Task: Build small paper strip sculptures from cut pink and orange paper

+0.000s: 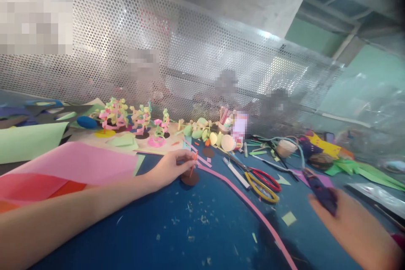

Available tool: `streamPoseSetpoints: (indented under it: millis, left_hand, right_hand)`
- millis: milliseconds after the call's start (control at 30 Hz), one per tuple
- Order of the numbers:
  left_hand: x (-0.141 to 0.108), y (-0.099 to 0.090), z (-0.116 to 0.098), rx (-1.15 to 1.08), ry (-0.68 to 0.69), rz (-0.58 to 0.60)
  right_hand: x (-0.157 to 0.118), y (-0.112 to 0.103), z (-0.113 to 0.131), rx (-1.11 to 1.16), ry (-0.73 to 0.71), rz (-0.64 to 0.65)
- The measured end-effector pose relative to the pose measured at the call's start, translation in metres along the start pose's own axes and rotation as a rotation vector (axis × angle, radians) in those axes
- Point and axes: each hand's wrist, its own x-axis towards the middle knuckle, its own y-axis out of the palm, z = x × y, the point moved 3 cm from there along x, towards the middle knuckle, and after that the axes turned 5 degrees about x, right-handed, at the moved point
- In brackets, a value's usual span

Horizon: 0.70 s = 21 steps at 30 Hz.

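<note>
My left hand (173, 169) pinches a thin orange stick (195, 161) that stands upright over a round brown disc (190, 178) on the blue table. Out at the right, my right hand (344, 215) is wrapped round a dark tool (321, 190), blurred, with its narrow end pointing away from me. From near the disc a long pink strip (243, 199) curves down to the bottom edge. Between my hands lie red-handled scissors (272, 180) and yellow-handled scissors (264, 194), beside a white strip (236, 173).
Pink sheets (72, 158) and a pale green sheet (31, 140) lie at the left. Curly paper models (115, 114) stand at the back left, before a perforated metal screen (190, 46). A white cup (286, 147) and green strips (363, 169) are at the right.
</note>
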Motion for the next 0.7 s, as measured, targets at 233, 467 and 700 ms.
streamPoseSetpoints:
  millis: [233, 467, 700]
  left_hand:
    - [0.001, -0.001, 0.002, -0.068, 0.043, 0.026]
    - [0.003, -0.001, 0.008, -0.159, 0.016, 0.025]
    - [0.002, 0.0, 0.008, -0.177, -0.004, 0.029]
  right_hand:
    - [-0.022, -0.011, 0.124, 0.802, -0.065, 0.342]
    - [-0.024, 0.013, 0.176, 0.875, -0.223, 0.431]
    - [-0.025, 0.027, 0.178, 0.714, -0.279, 0.369]
